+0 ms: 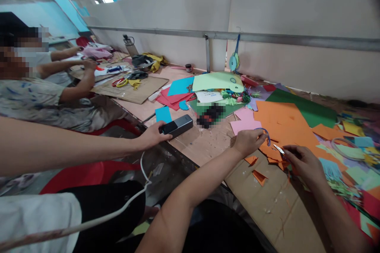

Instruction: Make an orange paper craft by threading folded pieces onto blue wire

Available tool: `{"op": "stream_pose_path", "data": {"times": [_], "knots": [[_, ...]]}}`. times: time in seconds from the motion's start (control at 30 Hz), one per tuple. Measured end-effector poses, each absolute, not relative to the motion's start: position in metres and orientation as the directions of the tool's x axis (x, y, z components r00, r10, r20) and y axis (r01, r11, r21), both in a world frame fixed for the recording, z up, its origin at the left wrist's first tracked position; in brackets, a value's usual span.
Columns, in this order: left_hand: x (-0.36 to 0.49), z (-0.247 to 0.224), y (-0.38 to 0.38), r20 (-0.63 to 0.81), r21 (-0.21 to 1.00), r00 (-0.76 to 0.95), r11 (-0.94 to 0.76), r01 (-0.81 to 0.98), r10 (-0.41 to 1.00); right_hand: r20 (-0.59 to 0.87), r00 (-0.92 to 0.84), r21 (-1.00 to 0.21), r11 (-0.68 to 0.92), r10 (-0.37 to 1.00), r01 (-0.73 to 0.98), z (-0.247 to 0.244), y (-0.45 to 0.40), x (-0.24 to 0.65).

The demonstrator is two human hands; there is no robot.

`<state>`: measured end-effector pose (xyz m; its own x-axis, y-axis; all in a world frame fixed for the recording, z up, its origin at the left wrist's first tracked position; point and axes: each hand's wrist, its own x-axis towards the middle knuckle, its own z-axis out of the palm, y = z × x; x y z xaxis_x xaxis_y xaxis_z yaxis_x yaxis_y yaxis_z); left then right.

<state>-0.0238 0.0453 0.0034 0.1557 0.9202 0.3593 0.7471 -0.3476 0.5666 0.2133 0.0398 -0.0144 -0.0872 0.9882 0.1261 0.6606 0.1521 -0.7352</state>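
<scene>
My left hand [248, 142] is closed above the orange paper, pinching a thin curved purple strip [268, 136] that bends out past the fingers. To its right, my right hand [305, 164] grips scissors [278, 149]; only their pale metal tip shows, pointing up and left, and the handles are hidden. Orange paper [280, 120] lies spread behind both hands. Small orange scraps [260, 177] rest below them on a brown cardboard sheet [274, 205].
A co-worker's hand [152, 138] at my left touches a grey box-shaped device [178, 125]. Coloured paper [218, 81] and cut fringes [332, 170] cover the right and back. A tape ring [347, 149] lies right. Farther left, people sit near red-yellow scissors [120, 83].
</scene>
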Motion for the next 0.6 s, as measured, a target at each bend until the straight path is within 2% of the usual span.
{"op": "stream_pose_path", "data": {"times": [0.2, 0.47, 0.6], "knots": [[-0.0234, 0.0024, 0.0454, 0.352, 0.564, 0.152, -0.339, 0.753, 0.923, 0.062, -0.055, -0.793, 0.083, 0.997, 0.603, -0.0157, 0.0396, 0.2128], [-0.0233, 0.0032, 0.0447, 0.350, 0.551, 0.156, -0.338, 0.763, 0.924, 0.089, -0.047, -0.742, 0.097, 0.995, 0.663, -0.0129, 0.0378, 0.2124], [-0.0238, 0.0041, 0.0441, 0.348, 0.549, 0.157, -0.337, 0.765, 0.924, 0.068, -0.056, -0.757, 0.088, 0.996, 0.648, -0.0107, 0.0375, 0.2118]]}}
